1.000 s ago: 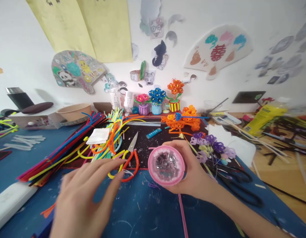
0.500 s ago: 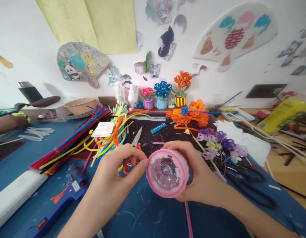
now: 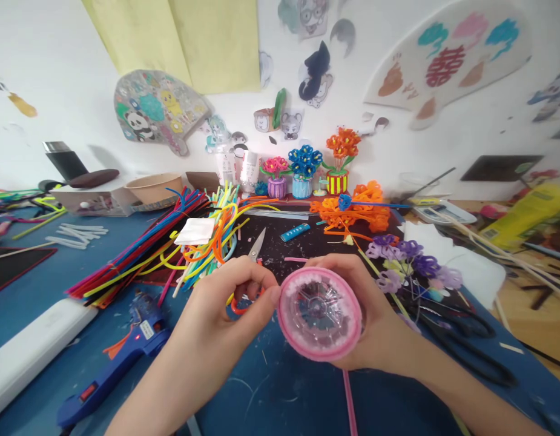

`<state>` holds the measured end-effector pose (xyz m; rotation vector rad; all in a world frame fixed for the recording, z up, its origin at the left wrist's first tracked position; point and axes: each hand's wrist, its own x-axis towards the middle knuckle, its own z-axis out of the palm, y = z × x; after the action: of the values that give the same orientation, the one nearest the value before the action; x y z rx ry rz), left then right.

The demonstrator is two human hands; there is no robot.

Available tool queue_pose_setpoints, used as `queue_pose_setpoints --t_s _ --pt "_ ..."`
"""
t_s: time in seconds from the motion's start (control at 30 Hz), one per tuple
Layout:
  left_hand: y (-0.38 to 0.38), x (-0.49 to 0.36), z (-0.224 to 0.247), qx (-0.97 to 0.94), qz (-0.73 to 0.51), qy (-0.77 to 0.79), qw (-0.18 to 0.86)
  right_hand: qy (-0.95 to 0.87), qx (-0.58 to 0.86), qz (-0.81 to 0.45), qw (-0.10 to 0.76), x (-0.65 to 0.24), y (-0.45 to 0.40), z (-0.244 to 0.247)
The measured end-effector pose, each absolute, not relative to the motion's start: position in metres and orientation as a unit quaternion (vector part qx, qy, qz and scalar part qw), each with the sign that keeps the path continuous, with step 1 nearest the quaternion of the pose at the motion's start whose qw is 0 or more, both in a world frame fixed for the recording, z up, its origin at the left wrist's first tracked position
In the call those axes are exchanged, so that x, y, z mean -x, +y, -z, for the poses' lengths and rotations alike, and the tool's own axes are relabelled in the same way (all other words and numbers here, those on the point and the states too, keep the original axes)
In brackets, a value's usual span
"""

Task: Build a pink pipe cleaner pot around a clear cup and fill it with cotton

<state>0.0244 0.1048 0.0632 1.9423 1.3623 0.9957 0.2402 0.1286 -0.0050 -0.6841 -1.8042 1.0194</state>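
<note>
A clear plastic cup wrapped in fuzzy pink pipe cleaner is held over the table, its round end tipped toward me. My right hand curls around its right side, fingers behind it. My left hand pinches thumb and forefinger together at the left edge of the pink rim; whether a strand end is between them is hidden. A pink pipe cleaner hangs below the cup. Behind my left hand lie orange-handled scissors, partly covered.
To the left are a blue glue gun, a white case and bundled pipe cleaners. Purple flowers and black-handled scissors lie right. Farther back are orange flowers, a blue lighter and potted flowers.
My view has swung slightly left. The cup has turned a little more toward me, both hands staying on it. Another person's hand at the left edge has mostly left view.
</note>
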Motion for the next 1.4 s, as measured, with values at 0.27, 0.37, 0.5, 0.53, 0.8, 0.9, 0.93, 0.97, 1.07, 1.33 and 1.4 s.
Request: queue_pose_setpoints --t_s 0.27,0.37,0.5,0.53,0.8,0.9,0.93,0.97,1.07,1.33,1.4 --pt "0.1055 -0.0252 -0.0632 -0.718 -0.373 0.504 0.302 -0.712 0.276 -0.439 0.474 -0.2375 0.1265 0.0009" --pt "0.1054 -0.0249 -0.0625 -0.718 -0.374 0.500 0.309 -0.708 0.267 -0.444 0.481 -0.2364 0.1272 0.0014" --pt "0.1050 -0.0250 -0.0630 -0.715 -0.377 0.501 0.309 -0.711 0.261 -0.441 0.482 -0.2362 0.1277 0.0025" --pt "0.1046 -0.0250 -0.0632 -0.714 -0.380 0.501 0.308 -0.712 0.263 -0.441 0.479 -0.2365 0.1277 0.0027" --pt "0.1031 -0.0253 -0.0621 -0.717 -0.379 0.499 0.305 -0.727 0.259 -0.417 0.480 -0.2393 0.1277 0.0015" --pt "0.1044 -0.0259 -0.0616 -0.720 -0.379 0.497 0.301 -0.735 0.269 -0.398 0.479 -0.2395 0.1281 0.0002" --pt "0.1048 -0.0260 -0.0615 -0.721 -0.378 0.497 0.300 -0.738 0.270 -0.392 0.479 -0.2396 0.1283 0.0000" --pt "0.1051 -0.0262 -0.0615 -0.722 -0.378 0.496 0.301 -0.740 0.270 -0.388 0.479 -0.2397 0.1285 -0.0002" --pt "0.1053 -0.0261 -0.0616 -0.719 -0.382 0.496 0.301 -0.739 0.269 -0.390 0.479 -0.2404 0.1287 -0.0006" --pt "0.1020 -0.0189 -0.0608 -0.712 -0.422 0.496 0.262 -0.731 0.228 -0.412 0.493 -0.2389 0.1301 0.0039" --pt "0.1007 -0.0191 -0.0601 -0.723 -0.435 0.488 0.225 -0.728 0.209 -0.415 0.504 -0.2377 0.1313 0.0071"
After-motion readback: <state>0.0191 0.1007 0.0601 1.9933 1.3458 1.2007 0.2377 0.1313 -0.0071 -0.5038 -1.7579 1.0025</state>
